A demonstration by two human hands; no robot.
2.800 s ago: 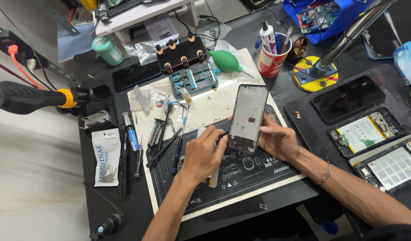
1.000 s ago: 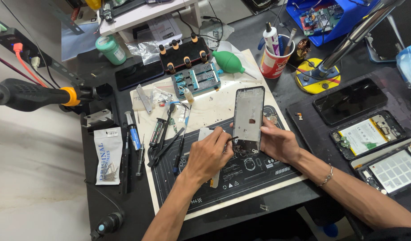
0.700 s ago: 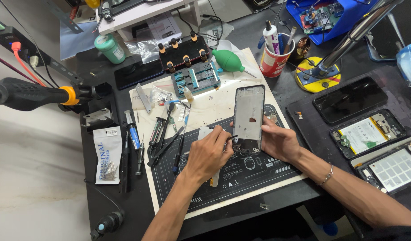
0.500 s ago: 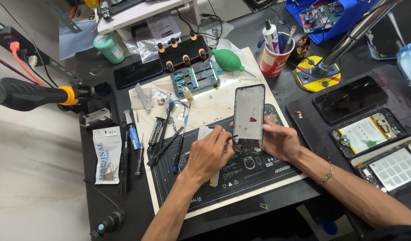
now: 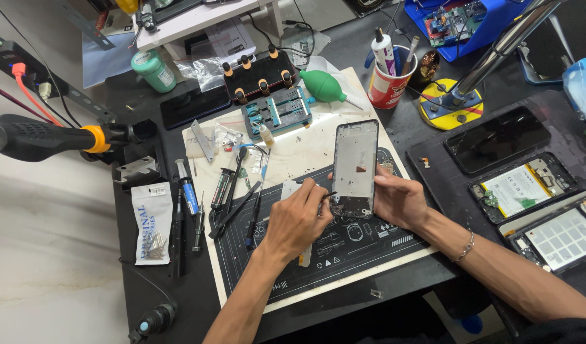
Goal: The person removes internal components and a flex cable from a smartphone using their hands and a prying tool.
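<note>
My right hand (image 5: 400,201) holds an opened phone frame (image 5: 354,167) upright over the dark repair mat (image 5: 344,251), gripping its right lower edge. The frame's pale inner side faces me. My left hand (image 5: 297,220) pinches thin tweezers (image 5: 327,196) whose tip touches the frame's lower left corner. A small white card (image 5: 288,189) lies just behind my left hand.
Screwdrivers, tweezers and a syringe (image 5: 186,186) lie left of the mat. A green air blower (image 5: 323,85), a red cup of tools (image 5: 388,85) and a phone clamp (image 5: 277,112) stand behind. Several opened phones (image 5: 519,188) lie on the right. A hot-air handle (image 5: 44,137) juts in from the left.
The phone frame has been turned more upright and shifted slightly left. My left hand has brought the tweezers up to its lower left corner.
</note>
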